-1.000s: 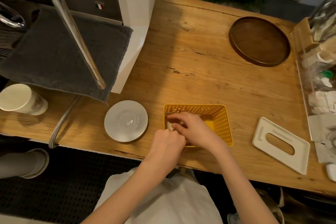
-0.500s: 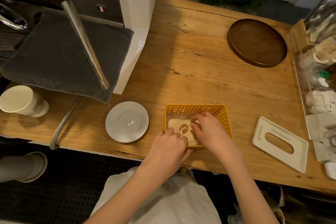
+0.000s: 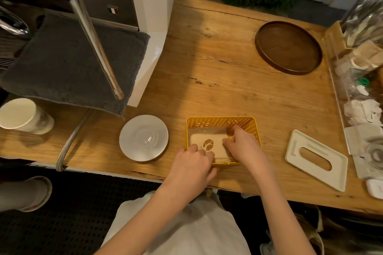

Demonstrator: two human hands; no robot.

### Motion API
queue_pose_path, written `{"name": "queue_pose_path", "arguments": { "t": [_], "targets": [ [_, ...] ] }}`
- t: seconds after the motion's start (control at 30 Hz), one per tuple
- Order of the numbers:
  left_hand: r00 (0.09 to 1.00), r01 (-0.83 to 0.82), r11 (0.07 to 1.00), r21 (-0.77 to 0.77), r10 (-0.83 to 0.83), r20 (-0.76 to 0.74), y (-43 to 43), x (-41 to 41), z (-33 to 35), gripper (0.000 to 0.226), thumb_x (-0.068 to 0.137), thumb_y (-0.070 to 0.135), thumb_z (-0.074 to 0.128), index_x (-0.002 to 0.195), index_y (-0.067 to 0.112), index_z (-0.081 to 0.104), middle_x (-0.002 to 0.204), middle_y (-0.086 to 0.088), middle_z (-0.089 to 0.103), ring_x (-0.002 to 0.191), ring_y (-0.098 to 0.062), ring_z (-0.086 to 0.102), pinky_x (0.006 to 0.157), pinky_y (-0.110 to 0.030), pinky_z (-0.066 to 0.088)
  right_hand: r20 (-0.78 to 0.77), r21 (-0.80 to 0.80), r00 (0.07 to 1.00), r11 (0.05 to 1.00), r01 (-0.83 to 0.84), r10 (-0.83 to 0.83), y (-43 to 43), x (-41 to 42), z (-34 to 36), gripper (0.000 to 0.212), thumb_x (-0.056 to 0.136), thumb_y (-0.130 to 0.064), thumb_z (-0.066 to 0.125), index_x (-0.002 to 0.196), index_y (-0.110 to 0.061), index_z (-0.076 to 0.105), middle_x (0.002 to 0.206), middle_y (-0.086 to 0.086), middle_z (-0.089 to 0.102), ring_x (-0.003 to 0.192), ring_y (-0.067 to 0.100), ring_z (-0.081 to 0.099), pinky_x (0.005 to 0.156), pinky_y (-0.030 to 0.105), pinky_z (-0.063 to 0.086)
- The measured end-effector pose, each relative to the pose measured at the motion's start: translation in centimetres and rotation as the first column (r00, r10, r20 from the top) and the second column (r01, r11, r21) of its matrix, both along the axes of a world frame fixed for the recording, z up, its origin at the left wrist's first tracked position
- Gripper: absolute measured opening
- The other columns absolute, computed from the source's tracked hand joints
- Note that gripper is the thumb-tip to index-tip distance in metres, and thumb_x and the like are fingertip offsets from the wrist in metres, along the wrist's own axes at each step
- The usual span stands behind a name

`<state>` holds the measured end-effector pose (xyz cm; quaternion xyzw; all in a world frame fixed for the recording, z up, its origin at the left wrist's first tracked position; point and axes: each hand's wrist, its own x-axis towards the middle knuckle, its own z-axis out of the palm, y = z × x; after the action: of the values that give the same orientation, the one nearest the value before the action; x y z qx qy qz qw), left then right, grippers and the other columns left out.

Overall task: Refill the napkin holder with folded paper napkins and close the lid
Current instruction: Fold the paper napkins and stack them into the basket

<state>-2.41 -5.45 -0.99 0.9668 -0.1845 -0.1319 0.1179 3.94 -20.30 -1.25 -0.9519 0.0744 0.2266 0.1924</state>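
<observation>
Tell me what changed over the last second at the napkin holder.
Both hands drew apart off the napkins: the right hand slid right to the stack's right edge, the left hand back to its near edge, uncovering the printed top. The napkin holder, lid on the table and saucer stayed put.
</observation>
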Motion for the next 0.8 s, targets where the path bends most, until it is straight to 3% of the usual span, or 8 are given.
{"name": "queue_pose_path", "arguments": {
  "t": [0.27, 0.37, 0.47, 0.8],
  "targets": [
    [1.0, -0.013, 1.0, 0.009, 0.013, 0.003, -0.2, 0.0, 0.1, 0.035, 0.098, 0.041, 0.04, 0.115, 0.018, 0.058, 0.111, -0.003, 0.066, 0.108, -0.022, 0.053, 0.086, -0.038, 0.045, -0.045, -0.024, 0.998, 0.998, 0.052, -0.053, 0.6, 0.3, 0.3, 0.027, 0.1, -0.019, 0.047, 0.12, -0.006, 0.058, 0.117, 0.013, 0.063, 0.097, 0.025, 0.058, 0.072, 0.025, 0.037],
    [1.0, -0.019, 1.0, 0.01, 0.019, 0.004, -0.2, 0.0, 0.1, 0.034, 0.097, 0.041, 0.04, 0.115, 0.018, 0.058, 0.11, -0.004, 0.066, 0.107, -0.022, 0.053, 0.085, -0.038, 0.044, -0.072, -0.02, 0.995, 0.998, 0.068, -0.069, 0.8, 0.6, 0.3, 0.028, 0.099, -0.009, 0.042, 0.122, -0.004, 0.056, 0.12, 0.015, 0.061, 0.093, 0.023, 0.053, 0.072, 0.024, 0.037],
    [1.0, -0.025, 1.0, 0.007, 0.025, 0.001, -0.3, 0.0, 0.1, 0.034, 0.097, 0.041, 0.04, 0.116, 0.018, 0.057, 0.111, -0.004, 0.066, 0.107, -0.022, 0.052, 0.085, -0.038, 0.044, -0.125, 0.017, 0.988, 0.996, 0.093, -0.09, 0.6, 1.1, 0.0, 0.033, 0.096, -0.005, 0.039, 0.125, -0.004, 0.053, 0.121, 0.017, 0.06, 0.101, 0.029, 0.059, 0.072, 0.027, 0.041],
    [1.0, -0.026, 1.0, -0.01, 0.026, 0.002, -0.1, 0.0, -0.1, 0.035, 0.097, 0.04, 0.039, 0.121, 0.019, 0.054, 0.114, -0.004, 0.065, 0.109, -0.023, 0.051, 0.085, -0.039, 0.045, -0.053, 0.071, 0.988, 0.987, 0.146, -0.143, 0.4, 1.0, -0.7, 0.023, 0.097, -0.023, 0.051, 0.116, -0.009, 0.056, 0.105, 0.007, 0.063, 0.091, 0.023, 0.061, 0.07, 0.031, 0.047]
  ]
}}
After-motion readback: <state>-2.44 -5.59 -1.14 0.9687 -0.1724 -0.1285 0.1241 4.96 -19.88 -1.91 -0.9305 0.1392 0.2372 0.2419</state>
